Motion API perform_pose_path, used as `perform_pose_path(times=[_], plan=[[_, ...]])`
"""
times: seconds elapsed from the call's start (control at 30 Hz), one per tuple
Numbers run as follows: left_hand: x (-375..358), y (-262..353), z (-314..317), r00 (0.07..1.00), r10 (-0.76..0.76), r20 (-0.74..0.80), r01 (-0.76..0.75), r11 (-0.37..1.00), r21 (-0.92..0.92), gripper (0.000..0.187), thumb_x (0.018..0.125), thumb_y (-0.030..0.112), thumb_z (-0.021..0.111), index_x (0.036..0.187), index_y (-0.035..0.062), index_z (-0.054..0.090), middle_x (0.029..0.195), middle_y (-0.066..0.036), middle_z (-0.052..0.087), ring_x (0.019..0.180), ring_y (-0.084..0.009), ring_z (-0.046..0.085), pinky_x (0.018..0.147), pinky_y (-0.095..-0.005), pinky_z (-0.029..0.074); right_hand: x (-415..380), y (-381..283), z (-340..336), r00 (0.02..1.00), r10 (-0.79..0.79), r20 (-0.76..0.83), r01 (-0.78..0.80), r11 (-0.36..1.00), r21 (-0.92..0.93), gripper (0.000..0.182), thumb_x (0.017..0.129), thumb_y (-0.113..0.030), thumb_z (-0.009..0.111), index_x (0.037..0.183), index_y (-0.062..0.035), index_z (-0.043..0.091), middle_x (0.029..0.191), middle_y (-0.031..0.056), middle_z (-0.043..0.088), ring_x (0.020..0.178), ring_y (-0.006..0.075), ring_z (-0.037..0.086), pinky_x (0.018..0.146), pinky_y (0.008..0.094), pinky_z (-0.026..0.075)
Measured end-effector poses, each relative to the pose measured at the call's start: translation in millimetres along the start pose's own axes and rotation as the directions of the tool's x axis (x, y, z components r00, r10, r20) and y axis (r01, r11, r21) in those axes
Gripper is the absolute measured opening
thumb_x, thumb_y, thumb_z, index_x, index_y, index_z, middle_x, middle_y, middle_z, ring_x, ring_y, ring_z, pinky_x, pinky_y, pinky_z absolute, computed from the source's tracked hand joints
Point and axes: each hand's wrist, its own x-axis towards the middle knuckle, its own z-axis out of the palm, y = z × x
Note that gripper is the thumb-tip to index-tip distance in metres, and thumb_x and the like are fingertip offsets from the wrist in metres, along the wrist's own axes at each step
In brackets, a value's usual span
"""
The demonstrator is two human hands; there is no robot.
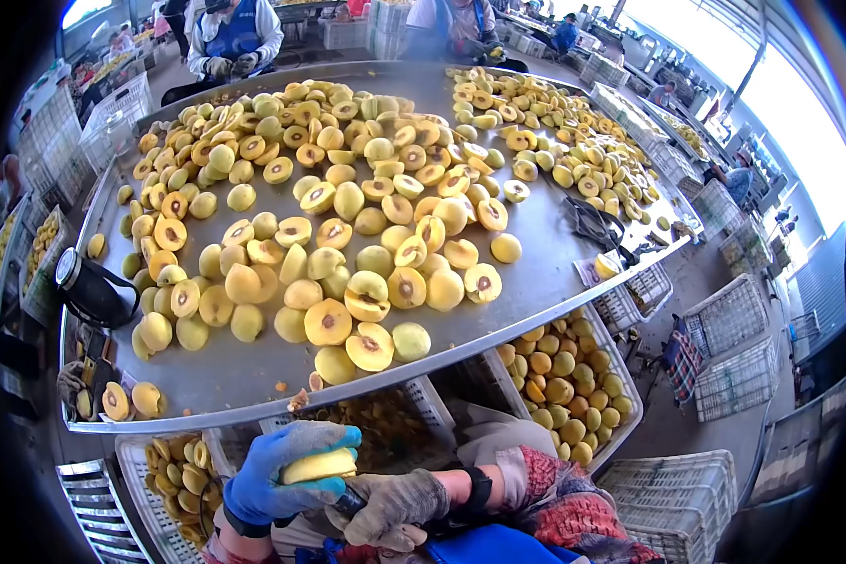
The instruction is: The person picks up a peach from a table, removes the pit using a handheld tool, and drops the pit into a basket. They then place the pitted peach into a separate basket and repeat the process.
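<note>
My left hand (287, 475), in a blue and grey glove, is closed around a yellow peach (319, 466), apparently a cut piece. Close beside it, my right hand (390, 508) in a worn grey glove grips a tool with a dark handle (350, 500); its working end is hidden by the fruit and the gloves. Both hands are in front of the metal table's near edge (348, 395), above crates. On the table, many halved yellow peaches (329, 322) lie spread, several with brown pits or hollows showing.
A crate of whole peaches (564, 390) stands below the table at right, a crate of pieces (174, 479) at left. A black jug (94, 287) stands on the table's left edge. Two co-workers (235, 38) sit across the table. Stacked white crates (676, 508) are at lower right.
</note>
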Motion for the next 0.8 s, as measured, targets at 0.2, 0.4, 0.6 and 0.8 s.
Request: perform_pose_path(times=[0.2, 0.4, 0.6, 0.8], plan=[[-1.4, 2.2, 12.8, 0.996, 0.04, -0.079, -0.056, 0.977, -0.204, 0.055, 0.075, 0.028, 0.075, 0.115, -0.0028, 0.055, 0.108, -0.023, 0.06, 0.093, -0.0321, 0.064, 0.08, -0.0415, 0.054, 0.5, 4.3, 2.5, 0.993, -0.006, 0.118, -0.004, 0.997, 0.081, 0.021, 0.079, -0.01, 0.063, 0.086, -0.0025, 0.044, 0.041, 0.0054, 0.047, 0.03, 0.0138, 0.047, 0.031, 0.0247, 0.036], [-0.9, 1.9, 27.9, 0.975, 0.015, -0.22, -0.101, 0.918, -0.383, 0.057, 0.075, 0.034, 0.074, 0.115, -0.0019, 0.055, 0.104, -0.024, 0.06, 0.089, -0.0335, 0.064, 0.077, -0.0438, 0.054, -0.6, -0.6, 12.6, 0.99, -0.034, 0.137, 0.009, 0.984, 0.179, 0.021, 0.079, -0.011, 0.063, 0.085, -0.0026, 0.045, 0.043, 0.0044, 0.046, 0.03, 0.0133, 0.046, 0.031, 0.0244, 0.036], [4.9, 11.1, 31.6, 0.949, -0.032, -0.315, -0.107, 0.904, -0.415, 0.059, 0.075, 0.038, 0.072, 0.115, -0.0011, 0.055, 0.103, -0.022, 0.061, 0.086, -0.0324, 0.064, 0.073, -0.043, 0.055, 12.8, 0.7, 7.6, 0.977, -0.19, 0.095, 0.189, 0.982, 0.022, 0.02, 0.079, -0.011, 0.064, 0.086, -0.0023, 0.047, 0.05, 0.0022, 0.048, 0.035, 0.0106, 0.047, 0.033, 0.0226, 0.038], [11.3, 31.6, 19.9, 0.94, 0.17, -0.295, -0.262, 0.914, -0.31, 0.057, 0.08, 0.031, 0.066, 0.12, -0.0065, 0.051, 0.111, -0.02, 0.059, 0.099, -0.0283, 0.061, 0.086, -0.0396, 0.05, 15.7, -16.1, 41.9, 0.93, -0.353, -0.1, 0.304, 0.894, -0.33, 0.022, 0.08, -0.013, 0.065, 0.088, -0.0026, 0.048, 0.053, 0.0036, 0.05, 0.038, 0.0117, 0.049, 0.036, 0.0235, 0.04]])
